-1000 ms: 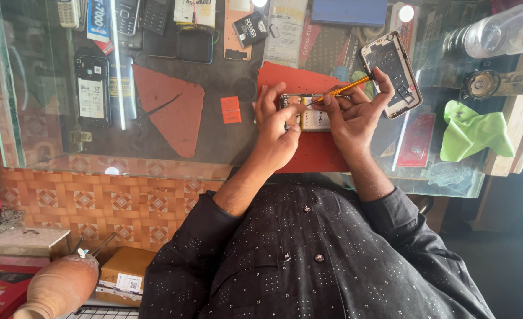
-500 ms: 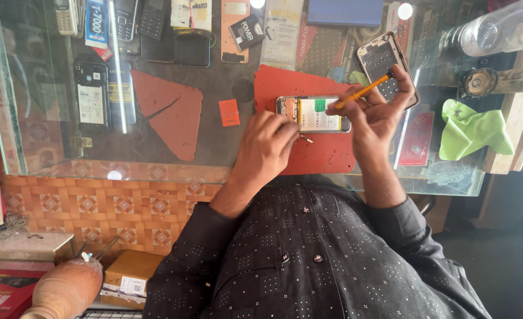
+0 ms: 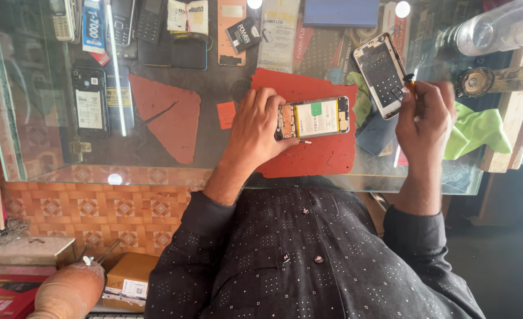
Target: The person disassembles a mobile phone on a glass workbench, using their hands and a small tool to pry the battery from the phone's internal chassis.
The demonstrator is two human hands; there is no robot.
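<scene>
1. Counter [image 3: 173, 171]: a glass top over a display case of handsets and parts. It carries every item listed below, which run from the left of the view to the right.
2. Triangular red sheet [image 3: 168, 115]: it lies flat at about nine o'clock from the opened phone, well apart from both hands.
3. Small orange tag [image 3: 226, 114]: it sits just beside the left hand, on its nine o'clock side, untouched.
4. Left hand [image 3: 258, 127]: the grip is closed on the opened phone, with the fingers curled over its near end and pinning it down. Half a second earlier this hand was in much the same place; it has stayed put.
5. Red mat [image 3: 323, 156]: it lies beneath the phone, at the counter's near edge.
6. Opened phone [image 3: 314, 117]: back cover off, pale battery and circuit board exposed. It lies flat on the mat, lengthwise across the view.
7. Detached rear shell [image 3: 382, 74]: it lies at about one o'clock from the phone, close to the right hand.
8. Right hand [image 3: 424, 121]: its grip is clenched around a thin screwdriver [image 3: 411, 84] with an orange shaft. Half a second earlier the tool was poised over the phone; now hand and tool are at three o'clock, clear of it. Judged from this, no screw is being worked at this instant.
9. Green cloth [image 3: 480, 131]: it lies crumpled at three o'clock from the right hand, touching nothing in use.
</scene>
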